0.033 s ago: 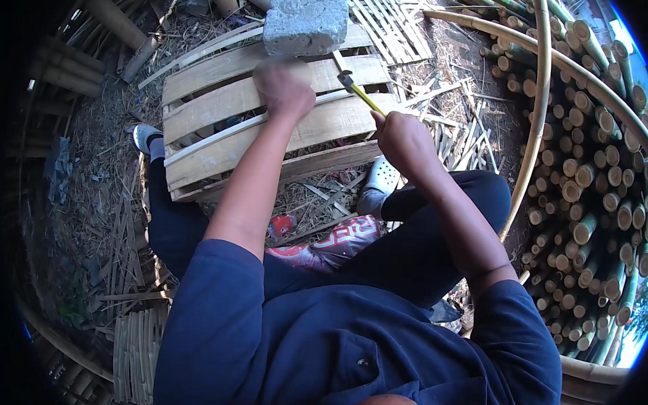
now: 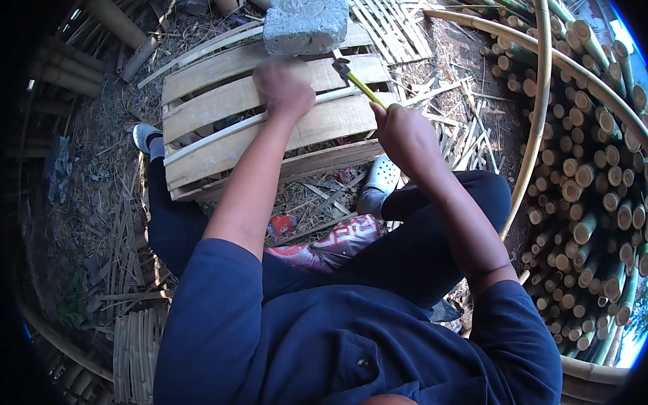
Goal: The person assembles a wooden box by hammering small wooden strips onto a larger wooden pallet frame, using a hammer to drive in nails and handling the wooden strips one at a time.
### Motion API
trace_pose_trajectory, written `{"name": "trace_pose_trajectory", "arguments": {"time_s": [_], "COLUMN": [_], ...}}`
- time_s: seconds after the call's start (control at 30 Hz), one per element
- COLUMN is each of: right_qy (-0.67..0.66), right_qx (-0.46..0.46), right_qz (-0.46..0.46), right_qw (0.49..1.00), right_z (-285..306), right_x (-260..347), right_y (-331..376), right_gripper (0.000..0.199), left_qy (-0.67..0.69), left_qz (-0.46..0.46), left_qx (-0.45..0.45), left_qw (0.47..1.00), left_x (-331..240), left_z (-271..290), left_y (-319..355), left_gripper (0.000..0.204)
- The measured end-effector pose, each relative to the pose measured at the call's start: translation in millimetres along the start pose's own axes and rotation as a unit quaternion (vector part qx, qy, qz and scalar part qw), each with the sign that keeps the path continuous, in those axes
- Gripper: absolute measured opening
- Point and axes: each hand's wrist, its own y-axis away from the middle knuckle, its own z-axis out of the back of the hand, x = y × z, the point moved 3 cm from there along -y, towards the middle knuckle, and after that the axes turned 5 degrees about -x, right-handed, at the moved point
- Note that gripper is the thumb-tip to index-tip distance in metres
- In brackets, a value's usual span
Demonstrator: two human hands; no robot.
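My right hand [image 2: 405,132] is wrapped round the yellow handle of a hammer [image 2: 365,90]. The hammer's dark head is raised toward the far side, over the right part of a wooden slatted crate [image 2: 221,93]. On the crate's slats rests my left hand [image 2: 286,94], by a thin pale strip [image 2: 230,131] that runs across them. A blurred oval patch covers its fingers, so their grip and anything in them are hidden. A grey concrete block [image 2: 306,23] sits at the crate's far edge, just beyond my left hand.
Cut bamboo poles [image 2: 582,176] are stacked at the right, with a long bent pole [image 2: 540,110] in front. A slatted panel [image 2: 391,23] lies behind the crate. Bamboo scraps [image 2: 465,136] litter the ground. A red-and-white printed bag [image 2: 344,239] lies between my legs.
The hammer's head has tilted slightly up and to the left, away from me, with my right hand turning a little. My left hand stays in place on the crate.
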Motion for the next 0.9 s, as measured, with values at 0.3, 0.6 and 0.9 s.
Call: {"name": "trace_pose_trajectory", "arguments": {"time_s": [0.3,0.6,0.9], "right_qy": [-0.003,-0.010,-0.026], "right_qx": [0.009,0.009,0.044], "right_qz": [-0.025,-0.049,-0.055], "right_qw": [1.000,0.999,0.997], "right_z": [-31,-38,-44], "right_x": [-18,-35,-35], "right_y": [-3,-4,2], "right_gripper": [0.056,0.056,0.058], "left_qy": [-0.055,-0.021,-0.003], "left_qz": [-0.006,-0.007,-0.013], "left_qx": [-0.065,0.001,-0.035], "left_qw": [0.996,1.000,0.999], "left_x": [3,-6,0], "left_z": [-8,2,-4], "left_y": [2,2,2], "left_gripper": [0.060,0.060,0.058]}}
